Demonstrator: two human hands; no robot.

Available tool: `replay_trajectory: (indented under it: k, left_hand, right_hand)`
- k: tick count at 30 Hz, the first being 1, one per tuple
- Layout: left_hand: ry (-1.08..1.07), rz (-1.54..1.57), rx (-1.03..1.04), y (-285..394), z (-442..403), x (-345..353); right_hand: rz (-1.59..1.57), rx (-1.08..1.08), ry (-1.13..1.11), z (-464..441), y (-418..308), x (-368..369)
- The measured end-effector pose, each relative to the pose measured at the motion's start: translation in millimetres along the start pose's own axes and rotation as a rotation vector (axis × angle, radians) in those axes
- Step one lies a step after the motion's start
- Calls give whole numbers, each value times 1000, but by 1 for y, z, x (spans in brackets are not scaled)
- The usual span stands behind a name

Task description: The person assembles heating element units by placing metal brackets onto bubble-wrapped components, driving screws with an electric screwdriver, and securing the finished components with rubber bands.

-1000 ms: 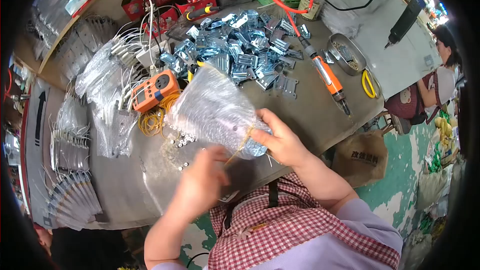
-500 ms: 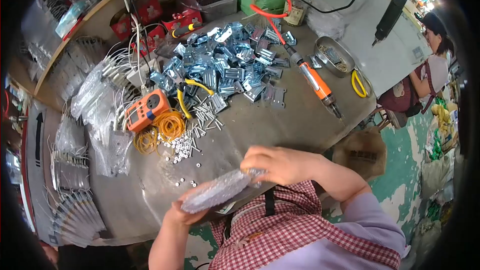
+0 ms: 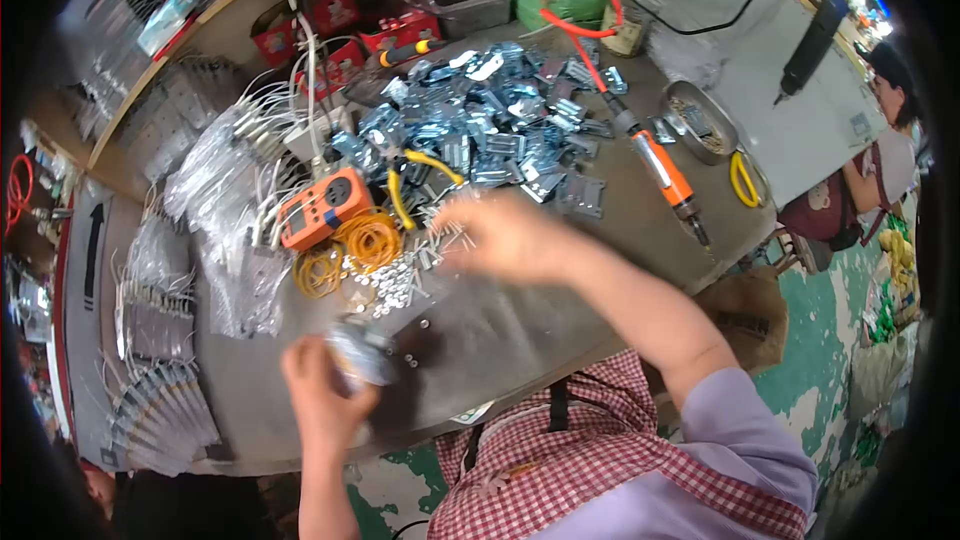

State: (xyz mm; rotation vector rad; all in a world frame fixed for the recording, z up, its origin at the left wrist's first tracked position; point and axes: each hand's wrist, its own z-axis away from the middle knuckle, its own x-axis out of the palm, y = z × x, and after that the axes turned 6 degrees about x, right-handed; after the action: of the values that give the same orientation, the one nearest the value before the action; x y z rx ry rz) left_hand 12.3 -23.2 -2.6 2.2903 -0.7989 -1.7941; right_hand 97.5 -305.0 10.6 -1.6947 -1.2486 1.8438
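Observation:
My left hand (image 3: 318, 390) is closed around a shiny, silvery plastic-wrapped piece (image 3: 362, 350), held above the front left of the table and blurred by motion. My right hand (image 3: 505, 237) reaches over the loose screws (image 3: 428, 240); its fingers are smeared, so I cannot tell what they hold. Small white spacers (image 3: 393, 285) lie beside the screws. Close by are yellow rubber bands (image 3: 368, 242), yellow-handled pliers (image 3: 397, 202) and an orange meter-like device (image 3: 326, 208). Behind the right hand spreads a heap of blue-silver metal brackets (image 3: 480, 125).
An orange electric screwdriver (image 3: 665, 175) lies to the right, near a metal tray (image 3: 700, 125) of small parts and yellow-handled scissors (image 3: 743, 180). Plastic-wrapped parts with white wires (image 3: 215, 210) cover the left side. Another screwdriver (image 3: 812, 45) hangs at upper right, near a seated person (image 3: 885, 160).
My right hand has let go of the wrapped piece and moved up to the screws. My left hand keeps the piece and has shifted left, turning it.

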Motion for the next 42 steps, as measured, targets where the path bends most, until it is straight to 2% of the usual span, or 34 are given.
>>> replay_trajectory:
  k: [1,2,3,4,5,7,8,10,11,12,13,15,17,19,21,23,24,25,26,28,29,30,31,32,34,35,36,37,38,39,41,42]
  left_hand:
    - [93,-18,-112,-40,11,-4]
    - [189,-167,-189,-81,25,-12]
    - [281,-308,-257,-120,40,-22]
    - [285,-382,-344,-158,60,-33]
    - [290,-454,-429,-187,77,-43]
    - [167,-482,-720,-192,80,-62]
    - [77,-593,-852,-195,81,-67]
    - [314,-783,-447,-190,55,-58]
    - [337,-662,-273,-177,34,-54]
    - [377,-464,-88,-164,8,-44]
    - [406,-370,5,-157,-16,-28]
    - [343,-97,-81,-107,-61,-13]
    - [341,-153,6,-106,-87,3]
    - [454,-335,-85,-109,-101,17]
    - [402,-324,-89,-115,-108,19]
    - [355,-250,-78,-127,-110,13]
    - [235,-295,-97,-127,-108,9]
    - [277,-306,15,-124,-101,15]
    - [287,-239,-1,-120,-94,18]
    - [289,-184,-4,-121,-83,13]
    - [412,4,-93,-131,-76,8]
    - [534,197,-186,-136,-70,8]
    - [569,244,-207,-121,-63,-1]
    - [604,289,-228,-94,-54,-14]
    - [629,633,-116,-43,-31,-12]
    - [606,651,-136,-21,-16,3]
    - [583,667,-153,4,-3,17]
    - [472,963,-148,33,8,28]
    - [340,1013,-103,51,15,42]
    - [240,1088,6,59,20,61]
    - [74,955,-29,60,29,87]
    - [159,983,5,71,21,84]
  right_hand:
    - [74,-17,288,-21,34,-2]
    - [291,-33,437,-33,57,-15]
    - [382,-90,570,-44,86,-18]
    - [435,70,550,-43,80,-22]
    - [439,74,550,-45,81,-22]
    - [625,289,458,-54,83,-17]
    - [610,292,461,-56,84,-17]
    - [551,290,418,-60,94,-22]
    - [506,280,366,-61,94,-25]
    - [440,260,431,-57,88,-27]
    - [374,247,497,-50,84,-29]
    - [198,79,623,-30,92,-31]
    - [12,244,579,8,72,-29]
    - [200,153,536,39,64,-14]
    - [104,251,449,58,69,-2]
    - [66,230,506,60,75,2]
    - [65,230,513,58,74,2]
    - [54,221,517,53,73,3]
    - [51,230,531,47,73,4]
    - [311,80,668,32,74,7]
    - [306,93,672,26,72,5]
    - [453,47,721,20,68,-1]
    - [602,-3,766,17,66,-6]
    - [532,-22,688,19,68,-7]
    - [183,-88,414,31,38,3]
    - [-1,-182,228,41,26,17]
    - [-242,-30,-57,56,-10,15]
    - [-200,-167,20,68,-17,31]
    - [-191,-248,59,74,-16,48]
    - [-267,-206,-70,82,-10,55]
    - [-214,-75,-142,94,11,69]
    - [-204,-74,-142,94,17,70]
